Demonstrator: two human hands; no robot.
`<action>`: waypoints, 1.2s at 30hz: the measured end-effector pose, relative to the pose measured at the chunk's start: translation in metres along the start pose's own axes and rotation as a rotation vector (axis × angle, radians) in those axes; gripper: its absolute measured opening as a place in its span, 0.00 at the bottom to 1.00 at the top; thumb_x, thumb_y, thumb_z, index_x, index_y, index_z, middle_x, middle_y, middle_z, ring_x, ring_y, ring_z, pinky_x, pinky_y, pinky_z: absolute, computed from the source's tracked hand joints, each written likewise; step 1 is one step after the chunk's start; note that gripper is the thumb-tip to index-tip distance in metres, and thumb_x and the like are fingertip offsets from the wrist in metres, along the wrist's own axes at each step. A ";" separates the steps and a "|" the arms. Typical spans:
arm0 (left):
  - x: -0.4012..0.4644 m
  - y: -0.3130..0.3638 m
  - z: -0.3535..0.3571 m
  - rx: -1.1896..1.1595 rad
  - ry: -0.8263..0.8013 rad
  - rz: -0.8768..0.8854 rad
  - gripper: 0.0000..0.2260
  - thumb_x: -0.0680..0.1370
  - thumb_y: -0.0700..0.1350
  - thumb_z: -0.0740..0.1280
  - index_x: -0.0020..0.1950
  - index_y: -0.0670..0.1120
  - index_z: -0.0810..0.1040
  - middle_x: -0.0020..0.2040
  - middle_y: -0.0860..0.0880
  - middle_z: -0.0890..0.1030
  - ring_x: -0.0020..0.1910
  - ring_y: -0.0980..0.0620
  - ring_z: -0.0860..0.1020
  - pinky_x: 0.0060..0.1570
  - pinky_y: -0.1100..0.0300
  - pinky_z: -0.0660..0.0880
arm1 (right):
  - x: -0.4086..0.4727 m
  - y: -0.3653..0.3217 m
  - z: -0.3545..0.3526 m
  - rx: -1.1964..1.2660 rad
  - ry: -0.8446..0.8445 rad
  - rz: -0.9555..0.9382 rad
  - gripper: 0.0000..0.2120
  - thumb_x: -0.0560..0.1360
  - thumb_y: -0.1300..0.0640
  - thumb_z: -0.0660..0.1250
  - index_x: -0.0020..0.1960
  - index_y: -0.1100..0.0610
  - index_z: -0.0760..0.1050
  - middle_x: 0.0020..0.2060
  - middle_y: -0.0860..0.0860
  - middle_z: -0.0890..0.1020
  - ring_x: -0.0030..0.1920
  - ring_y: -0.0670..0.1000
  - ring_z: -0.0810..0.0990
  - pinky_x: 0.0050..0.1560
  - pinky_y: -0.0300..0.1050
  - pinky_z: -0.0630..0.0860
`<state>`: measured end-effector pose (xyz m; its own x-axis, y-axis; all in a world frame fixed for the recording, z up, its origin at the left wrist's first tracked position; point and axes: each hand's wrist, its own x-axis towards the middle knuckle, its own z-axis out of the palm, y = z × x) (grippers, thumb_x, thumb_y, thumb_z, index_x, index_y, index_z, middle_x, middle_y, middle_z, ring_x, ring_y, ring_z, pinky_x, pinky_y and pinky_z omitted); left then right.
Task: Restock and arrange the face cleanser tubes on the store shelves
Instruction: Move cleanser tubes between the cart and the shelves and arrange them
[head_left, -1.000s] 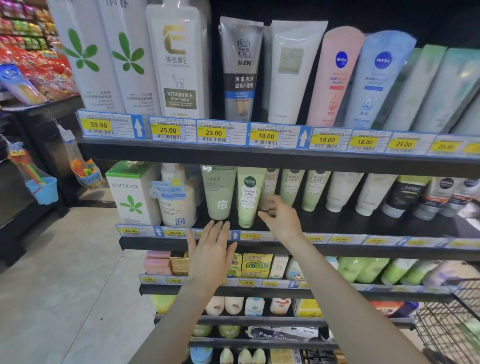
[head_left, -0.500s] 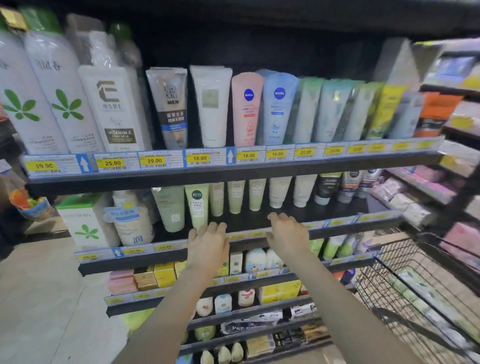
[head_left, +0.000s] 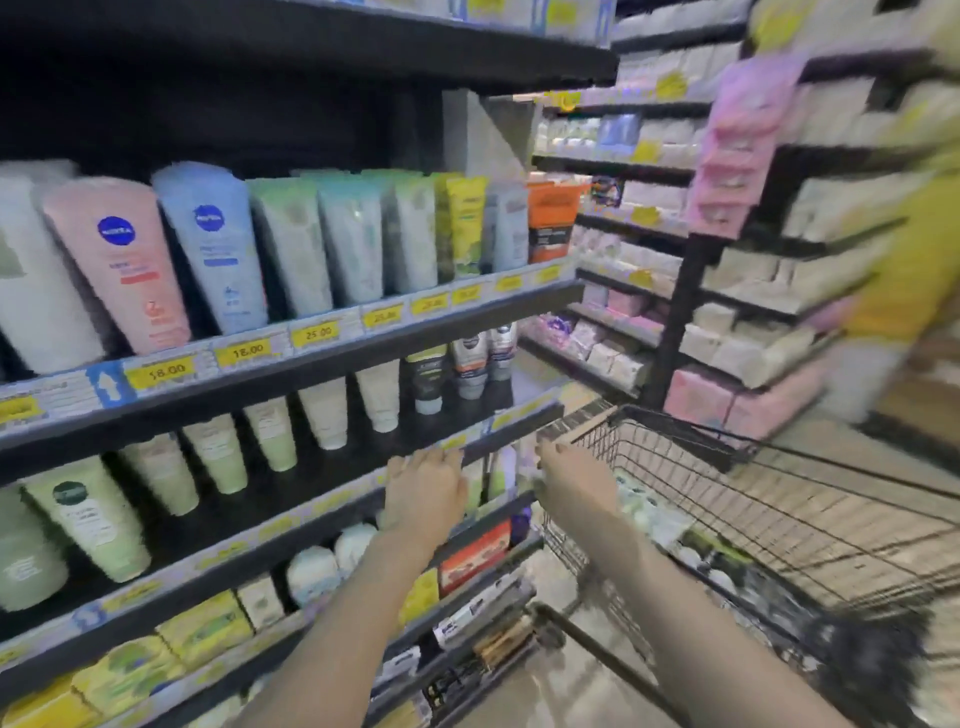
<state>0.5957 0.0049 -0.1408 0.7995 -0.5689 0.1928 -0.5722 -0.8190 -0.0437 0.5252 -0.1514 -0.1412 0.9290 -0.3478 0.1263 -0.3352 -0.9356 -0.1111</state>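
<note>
Face cleanser tubes stand cap-down in rows on two dark shelves. The upper row holds a pink tube (head_left: 122, 265), a blue tube (head_left: 213, 244), green ones and an orange one (head_left: 550, 218). The lower row (head_left: 322, 410) holds pale green, white and dark tubes. My left hand (head_left: 423, 491) hovers with straight fingers in front of the lower shelf's front edge (head_left: 498, 431), holding nothing. My right hand (head_left: 574, 478) is loosely open over the near corner of a black wire shopping cart (head_left: 675, 441). More tubes (head_left: 641, 506) lie blurred inside the cart.
Boxed soaps (head_left: 208, 629) and jars fill the shelves below. Another shelving unit (head_left: 670, 312) with pink and white packs stands to the right behind the cart. A person in a yellow top (head_left: 914, 270) is at the far right. The tiled floor shows beneath the cart.
The view has swung right along the shelves toward the cart. Both hands moved right with it; my right hand left the shelf edge and now is over the cart's corner.
</note>
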 end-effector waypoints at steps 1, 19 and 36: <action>0.009 0.016 0.001 -0.004 -0.007 0.019 0.13 0.80 0.49 0.55 0.63 0.48 0.70 0.59 0.50 0.75 0.60 0.48 0.73 0.56 0.54 0.66 | 0.000 0.018 0.001 -0.007 0.010 0.012 0.14 0.79 0.56 0.58 0.64 0.56 0.66 0.58 0.54 0.75 0.57 0.56 0.75 0.47 0.45 0.70; 0.148 0.240 0.061 -0.078 -0.210 0.204 0.15 0.79 0.46 0.58 0.65 0.47 0.68 0.63 0.47 0.74 0.62 0.46 0.72 0.63 0.47 0.63 | 0.033 0.256 0.029 0.024 -0.118 0.270 0.18 0.78 0.54 0.60 0.67 0.55 0.66 0.56 0.52 0.78 0.52 0.51 0.77 0.49 0.44 0.78; 0.311 0.303 0.199 -0.013 -0.467 0.391 0.19 0.77 0.42 0.57 0.69 0.47 0.66 0.60 0.47 0.76 0.59 0.47 0.74 0.61 0.48 0.69 | 0.141 0.350 0.130 0.152 -0.334 0.568 0.17 0.78 0.58 0.56 0.67 0.58 0.65 0.59 0.56 0.76 0.57 0.57 0.76 0.49 0.47 0.72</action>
<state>0.7070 -0.4348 -0.2893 0.5235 -0.8028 -0.2855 -0.8395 -0.5432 -0.0118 0.5590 -0.5204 -0.2905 0.6221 -0.7226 -0.3013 -0.7825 -0.5859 -0.2106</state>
